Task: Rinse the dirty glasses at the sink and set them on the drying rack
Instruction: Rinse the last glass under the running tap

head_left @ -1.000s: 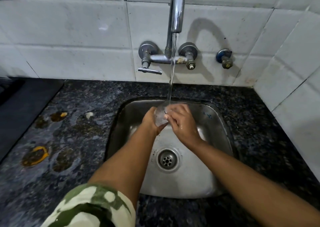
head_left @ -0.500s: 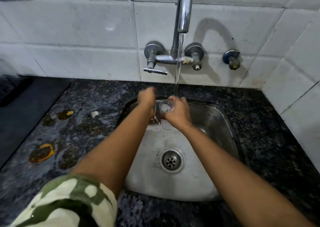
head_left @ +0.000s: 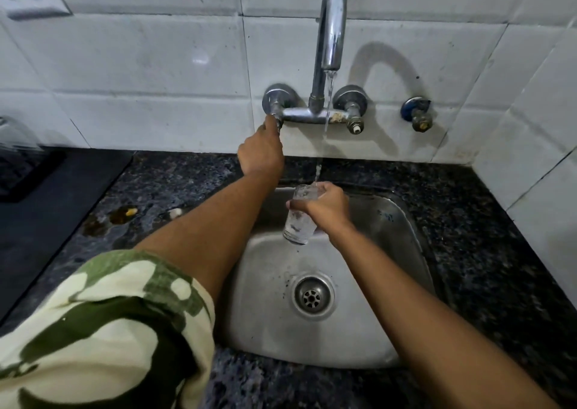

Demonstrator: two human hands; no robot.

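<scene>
Glass (head_left: 299, 215) gripped in right hand (head_left: 327, 204); left hand (head_left: 261, 152) on tap handle (head_left: 276, 118).

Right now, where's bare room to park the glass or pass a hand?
Free: the sink floor around the drain, and the counter right of the basin. Left counter has stains and a scrap. Crowded: under the spout, where the right hand holds the glass and the left hand grips the tap handle.
</scene>
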